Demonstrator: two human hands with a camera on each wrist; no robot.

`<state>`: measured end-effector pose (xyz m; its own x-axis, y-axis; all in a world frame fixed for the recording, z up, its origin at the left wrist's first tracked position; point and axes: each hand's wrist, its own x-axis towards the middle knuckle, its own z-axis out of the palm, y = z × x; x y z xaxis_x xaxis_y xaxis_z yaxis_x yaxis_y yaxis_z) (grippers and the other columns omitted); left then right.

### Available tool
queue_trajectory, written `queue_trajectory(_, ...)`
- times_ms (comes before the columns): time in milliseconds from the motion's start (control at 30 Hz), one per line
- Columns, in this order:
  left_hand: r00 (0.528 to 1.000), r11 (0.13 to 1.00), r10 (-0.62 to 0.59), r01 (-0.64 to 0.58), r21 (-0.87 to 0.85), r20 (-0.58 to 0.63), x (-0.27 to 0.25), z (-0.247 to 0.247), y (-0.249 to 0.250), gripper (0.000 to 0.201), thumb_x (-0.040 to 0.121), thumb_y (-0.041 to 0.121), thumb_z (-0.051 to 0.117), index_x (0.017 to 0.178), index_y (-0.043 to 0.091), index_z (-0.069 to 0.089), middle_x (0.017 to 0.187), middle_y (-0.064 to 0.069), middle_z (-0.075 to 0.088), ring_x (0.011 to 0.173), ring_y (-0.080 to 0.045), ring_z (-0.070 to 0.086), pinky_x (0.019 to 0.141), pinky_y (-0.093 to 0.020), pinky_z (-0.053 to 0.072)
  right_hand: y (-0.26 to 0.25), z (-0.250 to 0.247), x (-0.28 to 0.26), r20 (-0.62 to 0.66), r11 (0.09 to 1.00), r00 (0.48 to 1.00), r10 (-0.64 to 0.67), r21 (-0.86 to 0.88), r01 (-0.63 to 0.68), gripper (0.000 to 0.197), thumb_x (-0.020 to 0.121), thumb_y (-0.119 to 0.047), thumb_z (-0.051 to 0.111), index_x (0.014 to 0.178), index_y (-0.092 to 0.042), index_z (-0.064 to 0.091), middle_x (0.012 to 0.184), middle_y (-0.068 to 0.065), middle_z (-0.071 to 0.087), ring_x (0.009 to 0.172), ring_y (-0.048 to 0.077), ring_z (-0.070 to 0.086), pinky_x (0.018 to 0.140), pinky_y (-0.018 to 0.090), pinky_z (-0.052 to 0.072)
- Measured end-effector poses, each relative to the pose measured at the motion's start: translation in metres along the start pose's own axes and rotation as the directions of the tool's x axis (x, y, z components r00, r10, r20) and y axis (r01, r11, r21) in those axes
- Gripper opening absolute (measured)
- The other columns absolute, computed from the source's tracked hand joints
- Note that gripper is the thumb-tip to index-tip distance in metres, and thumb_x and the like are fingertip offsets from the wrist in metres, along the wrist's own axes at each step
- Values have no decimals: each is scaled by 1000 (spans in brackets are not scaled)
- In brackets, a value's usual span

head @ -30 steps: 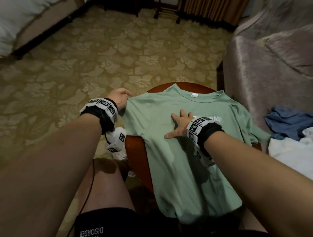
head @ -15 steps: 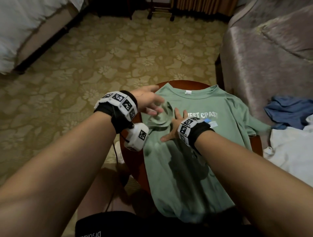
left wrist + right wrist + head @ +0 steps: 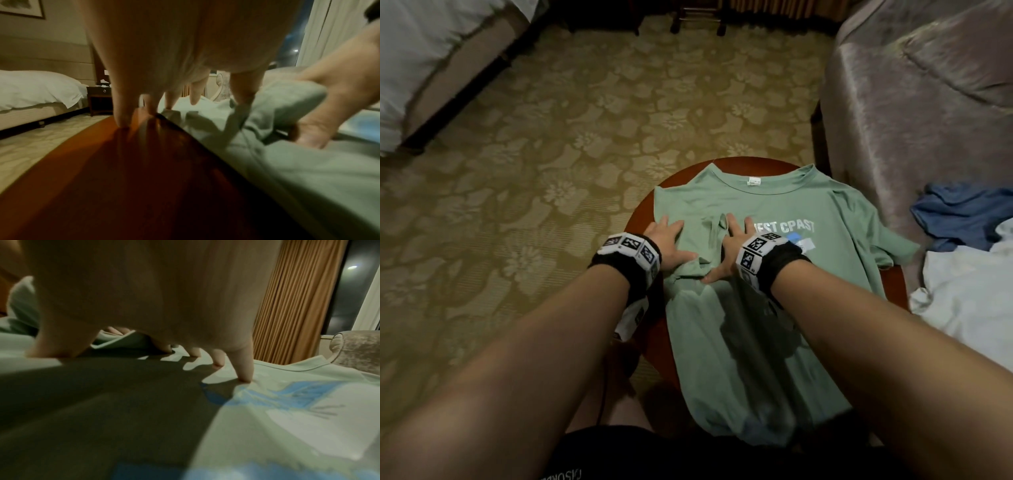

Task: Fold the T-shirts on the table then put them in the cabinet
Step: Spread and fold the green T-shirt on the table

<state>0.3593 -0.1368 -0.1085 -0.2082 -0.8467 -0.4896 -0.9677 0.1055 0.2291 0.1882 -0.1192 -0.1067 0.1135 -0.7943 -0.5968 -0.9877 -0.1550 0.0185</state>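
A pale green T-shirt (image 3: 774, 274) with white lettering lies face up on a round red-brown table (image 3: 640, 219), its hem hanging over the near edge. The shirt's left sleeve is folded inward onto its chest. My left hand (image 3: 671, 240) lies flat with straight fingers on that folded sleeve at the table's left side. My right hand (image 3: 729, 243) presses flat on the chest just right of the fold. In the left wrist view the fingers (image 3: 195, 95) reach down onto the green cloth (image 3: 287, 170) beside bare table (image 3: 123, 178). The right wrist view shows spread fingers (image 3: 244, 369) on the shirt (image 3: 287, 426).
A blue garment (image 3: 962, 216) and a white garment (image 3: 969, 291) lie piled at the right, against a grey upholstered armchair (image 3: 911, 102). A bed (image 3: 421, 61) stands at far left. Patterned carpet (image 3: 551, 154) surrounds the table. No cabinet is in view.
My left hand carried the left sleeve from the table's edge inward over the chest and now lies flat on it. My right hand stayed pressed on the chest.
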Motion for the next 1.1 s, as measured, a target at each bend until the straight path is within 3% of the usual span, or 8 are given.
queue_trajectory(233,995,985,-91,84,150,39,2,20,1,131,59,82,62,151,24,-11,157,-11,-21,145,-36,-15,118,-54,6,23,0,3,-109,976,994,-3,215,26,107,74,-68,62,153,-24,6,161,4,-2,147,32,-1,118,51,13)
queue_trajectory(433,992,980,-113,100,170,64,18,6,-16,140,49,87,61,151,26,-12,158,-6,-21,145,-37,-11,117,-56,9,64,13,-6,-212,940,949,233,299,-164,62,84,-58,53,132,-21,39,143,9,32,135,36,26,107,55,32)
queue_trajectory(567,990,970,-132,118,210,53,21,-7,-16,138,48,86,64,152,26,-6,160,-6,-12,145,-39,-3,116,-55,13,90,23,-13,-118,873,917,380,373,-314,69,85,-58,47,141,-21,31,149,11,24,138,41,18,110,53,26)
queue_trajectory(700,987,972,-162,162,169,-14,20,-15,3,130,46,85,65,147,18,19,155,-11,17,142,-38,14,113,-54,23,104,28,-22,-52,876,932,358,364,-316,78,89,-63,37,151,-23,14,159,6,2,144,40,0,116,51,11)
queue_trajectory(800,980,989,-142,147,29,-139,16,-9,37,120,66,73,65,152,15,5,160,-9,4,146,-35,0,117,-54,14,107,28,-19,2,844,932,362,425,-329,71,93,-61,26,152,-24,11,160,9,-3,145,40,-5,117,51,5)
queue_trajectory(967,992,996,77,-71,59,-97,18,9,121,105,77,63,63,153,18,6,161,-4,-3,147,-30,-3,117,-53,11,122,14,-31,-139,735,937,320,661,-152,37,101,-23,31,129,-7,50,132,17,48,127,34,42,105,38,35)
queue_trajectory(1033,988,989,141,-138,53,-66,25,19,152,98,82,58,62,153,18,8,161,-6,-2,147,-31,-1,118,-51,13,142,13,-37,-216,699,890,400,701,-144,33,95,-15,41,124,-3,53,122,19,55,118,34,52,97,36,43)
queue_trajectory(1100,979,981,193,-192,38,-57,31,26,179,92,85,55,59,153,20,8,161,-7,-2,147,-33,-2,118,-50,12,165,16,-48,-252,626,778,575,748,-220,36,92,-12,47,126,-6,54,128,17,51,121,34,49,98,36,42)
